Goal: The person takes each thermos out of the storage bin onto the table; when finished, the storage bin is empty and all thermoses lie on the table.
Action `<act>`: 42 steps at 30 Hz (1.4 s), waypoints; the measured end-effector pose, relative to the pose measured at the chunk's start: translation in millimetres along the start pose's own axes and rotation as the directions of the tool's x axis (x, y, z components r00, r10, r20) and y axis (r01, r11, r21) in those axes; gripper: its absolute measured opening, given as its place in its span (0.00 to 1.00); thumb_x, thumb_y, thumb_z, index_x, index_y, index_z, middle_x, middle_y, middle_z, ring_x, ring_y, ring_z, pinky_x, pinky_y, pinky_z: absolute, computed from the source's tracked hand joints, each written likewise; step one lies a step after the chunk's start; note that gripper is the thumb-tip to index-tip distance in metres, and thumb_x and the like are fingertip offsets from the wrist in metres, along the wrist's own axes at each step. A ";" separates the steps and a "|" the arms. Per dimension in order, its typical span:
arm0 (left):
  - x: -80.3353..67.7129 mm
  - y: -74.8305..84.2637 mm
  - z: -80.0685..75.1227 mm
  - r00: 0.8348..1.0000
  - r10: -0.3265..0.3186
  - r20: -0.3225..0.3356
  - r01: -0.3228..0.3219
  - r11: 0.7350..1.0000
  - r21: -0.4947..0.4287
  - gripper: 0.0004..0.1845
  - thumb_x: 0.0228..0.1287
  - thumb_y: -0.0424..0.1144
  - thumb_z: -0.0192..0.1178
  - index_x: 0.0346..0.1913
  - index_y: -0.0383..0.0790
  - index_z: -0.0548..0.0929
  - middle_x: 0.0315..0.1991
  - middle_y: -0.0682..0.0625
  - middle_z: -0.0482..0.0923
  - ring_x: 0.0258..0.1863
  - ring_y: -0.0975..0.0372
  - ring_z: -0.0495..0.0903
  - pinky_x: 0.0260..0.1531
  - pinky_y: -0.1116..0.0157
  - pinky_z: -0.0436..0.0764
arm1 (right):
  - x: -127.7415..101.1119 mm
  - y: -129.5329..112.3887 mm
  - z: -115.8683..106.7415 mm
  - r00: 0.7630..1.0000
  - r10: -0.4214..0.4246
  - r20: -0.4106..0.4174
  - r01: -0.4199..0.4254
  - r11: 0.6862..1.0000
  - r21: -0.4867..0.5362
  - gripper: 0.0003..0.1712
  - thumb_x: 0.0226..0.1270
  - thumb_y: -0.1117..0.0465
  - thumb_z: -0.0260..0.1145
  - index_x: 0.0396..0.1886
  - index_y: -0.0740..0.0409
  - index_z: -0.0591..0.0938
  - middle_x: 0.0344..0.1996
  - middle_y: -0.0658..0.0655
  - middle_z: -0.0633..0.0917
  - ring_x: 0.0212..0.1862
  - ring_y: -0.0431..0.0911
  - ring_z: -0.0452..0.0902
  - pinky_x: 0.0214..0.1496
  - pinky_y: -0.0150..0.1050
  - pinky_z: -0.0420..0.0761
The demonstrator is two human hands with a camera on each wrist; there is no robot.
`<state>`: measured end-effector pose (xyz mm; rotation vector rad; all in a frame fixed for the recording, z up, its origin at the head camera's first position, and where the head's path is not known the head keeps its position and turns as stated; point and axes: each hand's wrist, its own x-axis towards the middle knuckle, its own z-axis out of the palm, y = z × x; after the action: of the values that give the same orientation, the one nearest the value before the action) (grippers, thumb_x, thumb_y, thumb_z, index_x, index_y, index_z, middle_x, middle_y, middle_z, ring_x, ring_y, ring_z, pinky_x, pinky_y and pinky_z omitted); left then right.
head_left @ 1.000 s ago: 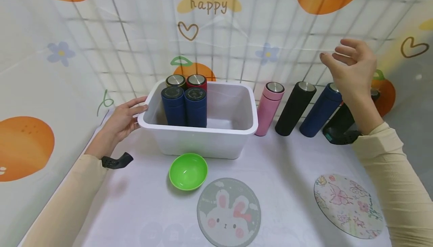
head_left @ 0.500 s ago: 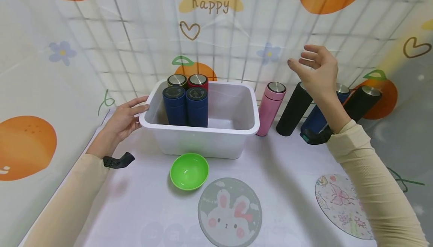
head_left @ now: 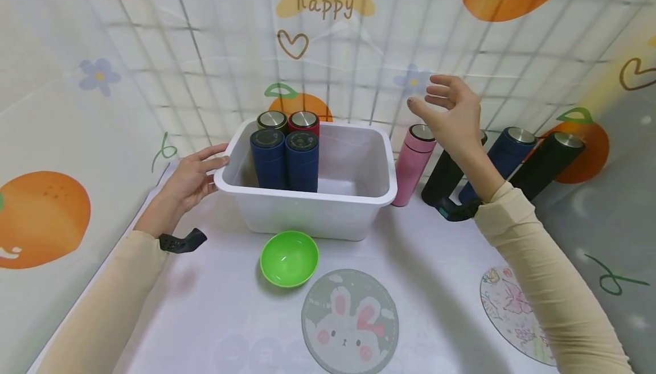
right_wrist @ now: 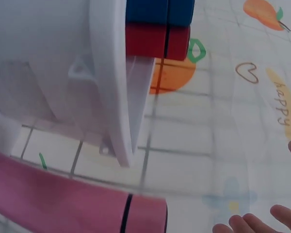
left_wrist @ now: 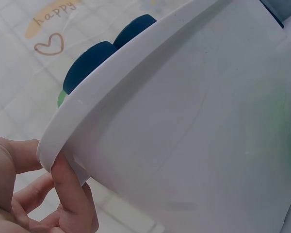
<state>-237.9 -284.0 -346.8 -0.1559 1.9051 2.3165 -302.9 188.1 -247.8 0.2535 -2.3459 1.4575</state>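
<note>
At the left end of the white plastic bin (head_left: 302,214), my left hand (head_left: 192,183) pinches the rim between thumb and fingers (left_wrist: 70,187). Inside the bin's left half stand two dark blue thermos bottles (head_left: 301,163) in front, with a red-topped thermos (head_left: 304,119) and one with a yellowish ring (head_left: 272,119) behind. My right hand (head_left: 453,115) hovers in the air, fingers loosely bent and holding nothing. Just below and left of it, a pink thermos (head_left: 410,169) stands beside the bin's right end. A black thermos (head_left: 442,180) is partly hidden behind the right wrist.
Further right lean a blue thermos (head_left: 507,155) and another black thermos (head_left: 550,160). A green bowl (head_left: 289,259) sits in front of the bin, near a round rabbit mat (head_left: 350,323). The right sleeve partly covers a butterfly mat (head_left: 512,311). A patterned curtain (head_left: 348,49) hangs behind.
My right hand has moved left, from over the far-right bottles to near the pink thermos, sinking slightly. The left hand keeps its hold on the bin's rim. The bottles stay put.
</note>
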 end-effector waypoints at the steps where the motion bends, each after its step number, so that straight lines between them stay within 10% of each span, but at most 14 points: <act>1: -0.5 0.6 0.2 1.000 -0.001 -0.002 0.001 1.000 0.003 0.36 0.68 0.38 0.66 0.75 0.43 0.64 0.61 0.49 0.67 0.46 0.57 0.80 0.41 0.64 0.86 | -0.8 -1.1 2.7 1.000 0.001 0.008 -0.001 1.000 0.000 0.38 0.59 0.47 0.76 0.68 0.50 0.74 0.62 0.58 0.79 0.61 0.48 0.77 0.53 0.41 0.83; 42: 2.3 -2.9 -0.2 1.000 0.006 -0.028 -0.006 1.000 0.001 0.35 0.67 0.39 0.67 0.75 0.44 0.66 0.62 0.48 0.68 0.47 0.57 0.80 0.41 0.64 0.86 | -31.2 -8.9 95.8 0.972 -0.017 0.233 -0.029 0.982 0.189 0.36 0.55 0.53 0.80 0.63 0.54 0.77 0.54 0.57 0.83 0.56 0.50 0.81 0.53 0.43 0.84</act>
<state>-239.7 -283.5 -350.0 -0.1834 1.9221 2.3301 -291.6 97.4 -291.0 0.4947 -2.3852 1.7439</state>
